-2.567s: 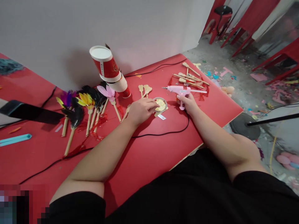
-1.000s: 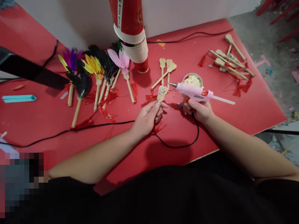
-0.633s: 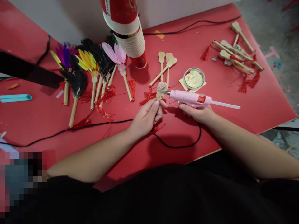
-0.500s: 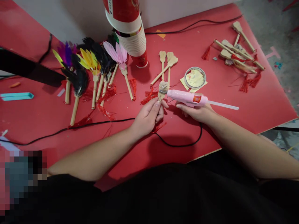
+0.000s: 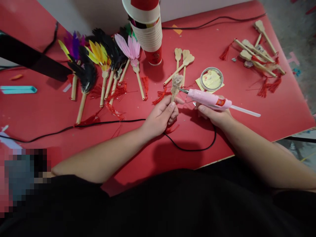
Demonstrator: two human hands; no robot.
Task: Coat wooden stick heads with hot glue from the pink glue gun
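My left hand (image 5: pixel 164 115) is closed around the handle of a wooden fan stick (image 5: pixel 175 89), its wide head pointing up and away from me. Greyish glue or fluff covers the top of that head. In my right hand (image 5: pixel 214 112) is a pink hot glue gun (image 5: pixel 207 99), its metal nozzle pointing left, right beside the stick's head; I cannot tell if they touch. A clear glue stick (image 5: pixel 247 111) juts from the gun's back. Just beyond my hands lie several bare wooden sticks (image 5: pixel 186 59) and a round dish of pale yellow material (image 5: pixel 211 79).
Several feather fans (image 5: pixel 100 61) with red tassels lie to the left. Behind them stand stacked paper cups (image 5: pixel 149 36). More tasselled sticks (image 5: pixel 259 54) are piled at the right. A black cord (image 5: pixel 111 122) crosses the red table (image 5: pixel 133 154). A teal strip (image 5: pixel 18 89) lies far left.
The glue gun's nozzle has gone from over the stick's head to its right side, as my right hand drew slightly right. Both hands keep their hold. The whole view has shifted a little.
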